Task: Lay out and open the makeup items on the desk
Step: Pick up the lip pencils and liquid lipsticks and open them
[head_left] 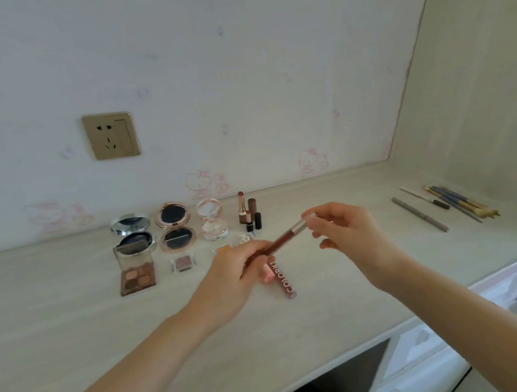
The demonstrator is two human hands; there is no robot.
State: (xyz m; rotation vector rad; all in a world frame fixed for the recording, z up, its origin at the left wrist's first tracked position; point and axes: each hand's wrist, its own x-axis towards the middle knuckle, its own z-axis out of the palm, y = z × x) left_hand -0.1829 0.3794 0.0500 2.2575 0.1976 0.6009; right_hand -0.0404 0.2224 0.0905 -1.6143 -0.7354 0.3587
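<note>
Above the pale desk (pixel 73 314) I hold a thin dark-red lip pencil (pixel 282 239) slanting up to the right. My left hand (pixel 239 273) grips its lower barrel. My right hand (pixel 346 231) pinches its silver cap (pixel 302 223) at the upper end. Under my left hand lies a pink and red tube (pixel 282 277) with white lettering. Along the wall stand three open round compacts (pixel 175 227), an open eyeshadow palette (pixel 136 270), a small square shadow pan (pixel 183 263) and uncapped lipsticks (pixel 247 212) beside their caps.
A grey pencil (pixel 420 214) and several brushes (pixel 456 200) lie at the desk's right end near the side wall. A wall socket (pixel 111 135) sits above the compacts. White drawers (pixel 424 356) and a dark knee gap are below the front edge.
</note>
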